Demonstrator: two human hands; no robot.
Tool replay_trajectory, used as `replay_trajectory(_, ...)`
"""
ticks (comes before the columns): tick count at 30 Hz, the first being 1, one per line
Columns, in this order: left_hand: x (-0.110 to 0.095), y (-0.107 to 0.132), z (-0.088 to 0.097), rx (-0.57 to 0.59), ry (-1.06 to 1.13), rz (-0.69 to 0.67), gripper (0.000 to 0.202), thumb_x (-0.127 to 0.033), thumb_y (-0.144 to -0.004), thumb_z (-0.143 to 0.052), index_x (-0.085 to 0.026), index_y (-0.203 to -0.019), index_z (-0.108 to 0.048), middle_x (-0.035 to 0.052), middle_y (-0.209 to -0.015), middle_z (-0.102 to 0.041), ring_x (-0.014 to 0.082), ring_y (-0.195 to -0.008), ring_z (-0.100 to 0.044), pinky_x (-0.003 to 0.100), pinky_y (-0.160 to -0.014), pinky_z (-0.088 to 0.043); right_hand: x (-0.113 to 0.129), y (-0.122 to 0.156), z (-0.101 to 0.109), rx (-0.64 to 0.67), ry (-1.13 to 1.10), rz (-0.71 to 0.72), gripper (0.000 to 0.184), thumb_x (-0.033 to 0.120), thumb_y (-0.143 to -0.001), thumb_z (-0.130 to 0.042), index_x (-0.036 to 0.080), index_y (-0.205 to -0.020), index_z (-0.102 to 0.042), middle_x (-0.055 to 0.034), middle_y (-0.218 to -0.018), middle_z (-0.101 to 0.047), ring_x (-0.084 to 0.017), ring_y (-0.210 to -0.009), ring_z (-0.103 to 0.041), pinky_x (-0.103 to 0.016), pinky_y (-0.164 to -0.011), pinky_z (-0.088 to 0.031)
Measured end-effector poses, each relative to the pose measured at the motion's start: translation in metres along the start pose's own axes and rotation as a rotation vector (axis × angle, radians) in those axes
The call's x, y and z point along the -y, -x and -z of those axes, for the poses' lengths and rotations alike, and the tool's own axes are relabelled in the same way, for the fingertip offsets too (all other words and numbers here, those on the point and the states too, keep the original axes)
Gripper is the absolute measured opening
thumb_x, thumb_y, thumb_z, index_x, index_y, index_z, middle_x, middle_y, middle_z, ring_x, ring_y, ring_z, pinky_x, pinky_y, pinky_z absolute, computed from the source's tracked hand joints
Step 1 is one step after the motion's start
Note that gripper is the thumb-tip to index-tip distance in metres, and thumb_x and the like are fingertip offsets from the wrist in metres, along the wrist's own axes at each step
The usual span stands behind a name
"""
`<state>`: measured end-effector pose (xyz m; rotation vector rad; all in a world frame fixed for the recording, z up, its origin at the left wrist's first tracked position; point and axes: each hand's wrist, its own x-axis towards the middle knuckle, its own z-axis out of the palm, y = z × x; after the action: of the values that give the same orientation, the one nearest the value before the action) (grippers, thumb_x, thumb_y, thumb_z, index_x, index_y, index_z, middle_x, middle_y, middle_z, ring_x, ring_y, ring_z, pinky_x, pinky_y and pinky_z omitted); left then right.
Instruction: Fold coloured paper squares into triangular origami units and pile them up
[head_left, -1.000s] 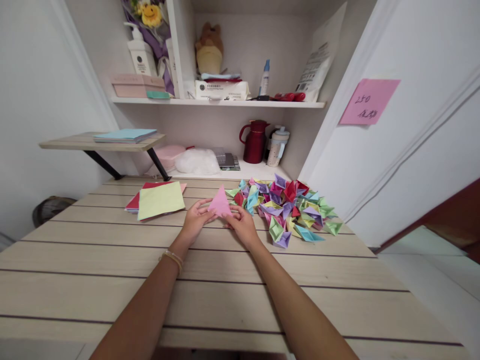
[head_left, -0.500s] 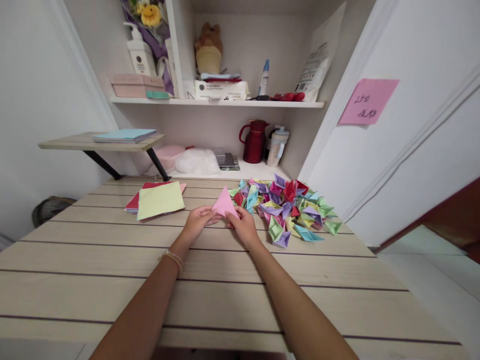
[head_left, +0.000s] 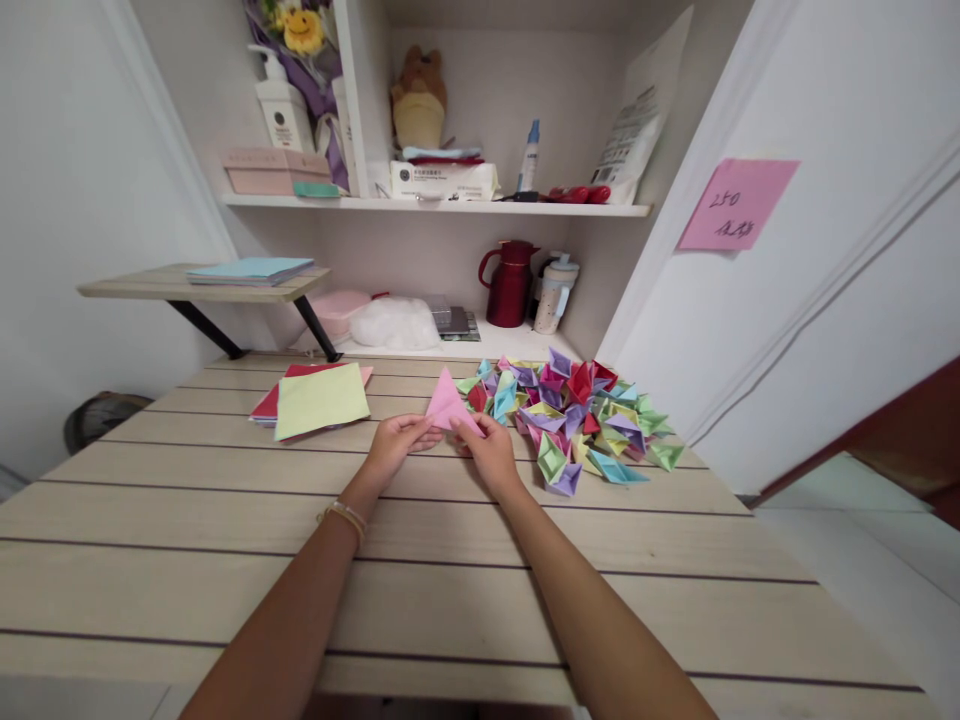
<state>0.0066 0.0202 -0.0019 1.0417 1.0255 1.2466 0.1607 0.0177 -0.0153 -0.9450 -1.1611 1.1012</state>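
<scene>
Between my two hands is a folded pink paper, a triangle with its point away from me. My left hand pinches its lower left corner, thumb on top. At the lower right corner, my right hand is closed on the same paper, thumb across its face. The fingertips underneath are partly hidden. Just right of my right hand lies a heap of folded paper boats in purple, green, blue, red, pink and yellow. A stack of coloured paper sheets, pale yellow on top, lies left of my left hand.
A small raised shelf at the left bears blue paper. Behind the slatted table stand a red jug, a pale tumbler and a white fluffy bundle. A pink note hangs on the right wall.
The pink paper has shifted very slightly, its tip now a little farther up and left. Both hands keep their grip in nearly the same place.
</scene>
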Motion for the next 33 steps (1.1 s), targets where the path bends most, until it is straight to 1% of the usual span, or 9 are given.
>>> replay_trajectory(4,0.0,0.0003,-0.0011,0.046,-0.033,0.019,0.03,-0.032,-0.06,-0.077,-0.009,-0.077,-0.068,0.0129,-0.076,-0.072,0.0205,-0.07,-0.069,0.034,-0.077,-0.054,-0.0012,-0.0002,-0.0002,-0.063,-0.043,-0.045,0.028,0.04,-0.064,-0.069,0.018,-0.064,-0.052,0.0019,-0.056,-0.06,-0.016,-0.056,-0.061,-0.025,-0.055,-0.047)
replay_trajectory(7,0.0003,0.0002,-0.0019,0.076,-0.061,0.03,0.029,-0.031,-0.06,-0.077,-0.009,-0.075,-0.068,0.0121,-0.073,-0.072,0.0186,-0.065,-0.068,0.031,-0.073,-0.054,0.0008,0.0002,-0.0009,-0.099,-0.07,-0.056,0.031,0.038,-0.061,-0.07,0.02,-0.06,-0.044,0.0045,-0.052,-0.056,-0.016,-0.054,-0.062,-0.024,-0.051,-0.047)
replay_trajectory(11,0.0011,-0.0011,-0.0008,0.067,-0.034,0.036,0.03,-0.03,-0.06,-0.077,-0.009,-0.079,-0.068,0.0109,-0.074,-0.072,0.0173,-0.065,-0.068,0.028,-0.069,-0.054,0.0041,0.001,-0.0026,-0.051,-0.155,-0.11,0.032,0.035,-0.058,-0.07,0.02,-0.059,-0.042,0.0058,-0.053,-0.055,-0.015,-0.054,-0.063,-0.024,-0.052,-0.05)
replay_trajectory(15,0.0021,-0.0028,0.0012,0.038,-0.004,0.027,0.032,-0.032,-0.063,-0.076,-0.01,-0.083,-0.067,0.0107,-0.076,-0.072,0.0188,-0.068,-0.069,0.027,-0.067,-0.055,0.0039,0.0018,-0.0031,0.054,-0.189,-0.133,0.028,0.032,-0.057,-0.073,0.018,-0.065,-0.049,0.0039,-0.059,-0.06,-0.014,-0.056,-0.063,-0.025,-0.056,-0.052)
replay_trajectory(19,0.0024,-0.0026,0.0013,0.032,-0.008,0.026,0.033,-0.033,-0.063,-0.075,-0.009,-0.083,-0.068,0.0103,-0.073,-0.071,0.0198,-0.069,-0.069,0.027,-0.068,-0.055,0.001,0.0032,-0.0022,0.124,-0.078,-0.091,0.028,0.038,-0.061,-0.072,0.015,-0.073,-0.06,-0.0007,-0.065,-0.064,-0.014,-0.058,-0.061,-0.024,-0.051,-0.05)
replay_trajectory(24,0.0031,-0.0014,-0.0007,-0.001,-0.003,-0.025,0.03,-0.03,-0.059,-0.077,-0.008,-0.077,-0.067,0.0087,-0.073,-0.071,0.0196,-0.07,-0.068,0.032,-0.074,-0.056,-0.0019,0.0021,-0.0012,0.0,-0.045,-0.112,0.031,0.042,-0.06,-0.073,0.014,-0.067,-0.06,-0.0019,-0.059,-0.064,-0.014,-0.054,-0.06,-0.025,-0.051,-0.05)
replay_trajectory(27,0.0034,-0.0018,-0.0016,-0.016,0.013,-0.061,0.036,-0.024,-0.055,-0.08,-0.01,-0.083,-0.064,0.0042,-0.07,-0.069,0.0157,-0.066,-0.067,0.03,-0.073,-0.056,-0.0027,0.0,-0.001,-0.073,-0.114,-0.126,0.032,0.039,-0.057,-0.075,0.017,-0.061,-0.052,0.0001,-0.056,-0.063,-0.013,-0.05,-0.06,-0.024,-0.052,-0.05)
replay_trajectory(30,0.0031,-0.0026,-0.0019,-0.009,0.044,-0.109,0.042,-0.021,-0.054,-0.08,-0.015,-0.089,-0.057,-0.0021,-0.064,-0.065,0.0128,-0.062,-0.065,0.031,-0.07,-0.056,-0.0023,-0.0009,-0.0014,-0.09,-0.182,-0.148,0.035,0.037,-0.055,-0.076,0.018,-0.06,-0.047,0.0012,-0.055,-0.063,-0.013,-0.051,-0.061,-0.023,-0.052,-0.051)
replay_trajectory(33,0.0027,-0.0025,-0.0017,0.0,0.037,-0.124,0.034,-0.025,-0.056,-0.078,-0.014,-0.08,-0.058,0.0,-0.066,-0.065,0.0133,-0.063,-0.066,0.031,-0.072,-0.056,-0.0011,-0.0008,-0.002,-0.091,-0.237,-0.176,0.036,0.035,-0.054,-0.077,0.019,-0.06,-0.045,0.0017,-0.055,-0.063,-0.013,-0.053,-0.063,-0.024,-0.055,-0.053)
